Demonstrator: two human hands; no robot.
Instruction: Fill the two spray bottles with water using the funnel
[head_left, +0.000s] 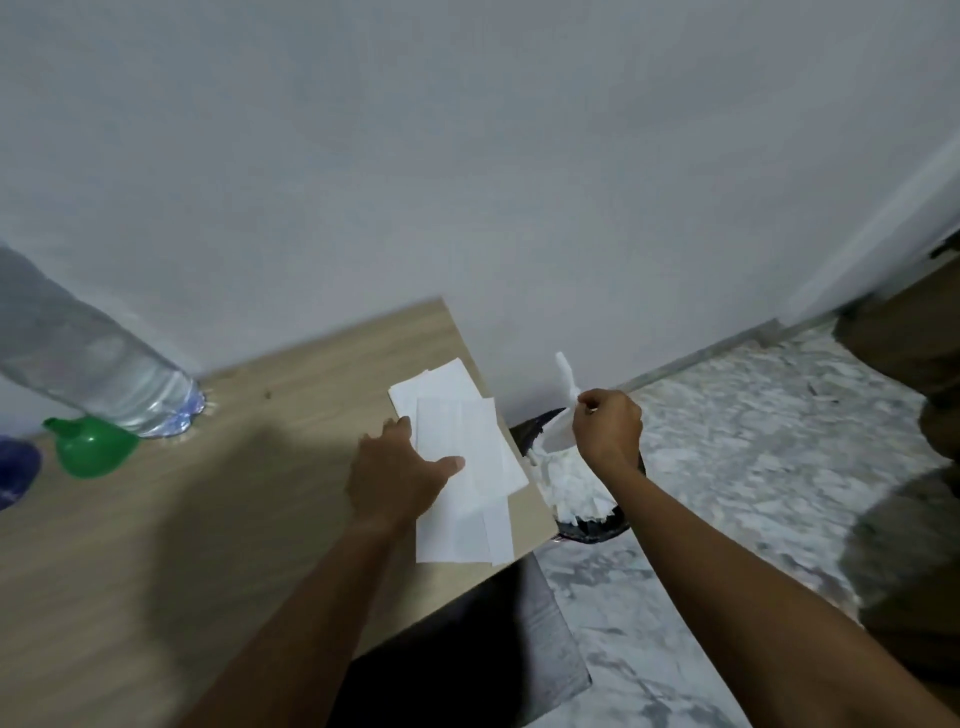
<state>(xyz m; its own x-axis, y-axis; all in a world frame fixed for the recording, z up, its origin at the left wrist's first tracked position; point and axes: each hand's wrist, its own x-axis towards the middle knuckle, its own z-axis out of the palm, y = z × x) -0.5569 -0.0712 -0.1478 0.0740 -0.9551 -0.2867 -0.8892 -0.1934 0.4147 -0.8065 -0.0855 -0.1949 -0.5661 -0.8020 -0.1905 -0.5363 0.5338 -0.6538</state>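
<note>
A green funnel (93, 446) lies on the wooden table (208, 519) at the far left, in front of a large clear water bottle (88, 358). A blue object (15, 470) shows at the left edge, cut off by the frame. My left hand (400, 470) rests flat on a stack of white paper tissues (462, 462) near the table's right corner. My right hand (605, 428) pinches a white tissue (563, 400) above a black waste bin (587, 499) beside the table. No spray bottle is plainly in view.
The waste bin holds several crumpled white tissues. A grey wall runs behind the table. Marbled floor (753, 441) spreads to the right, with a brown furniture piece (914, 338) at the far right. A dark chair seat (467, 649) sits under the table's edge.
</note>
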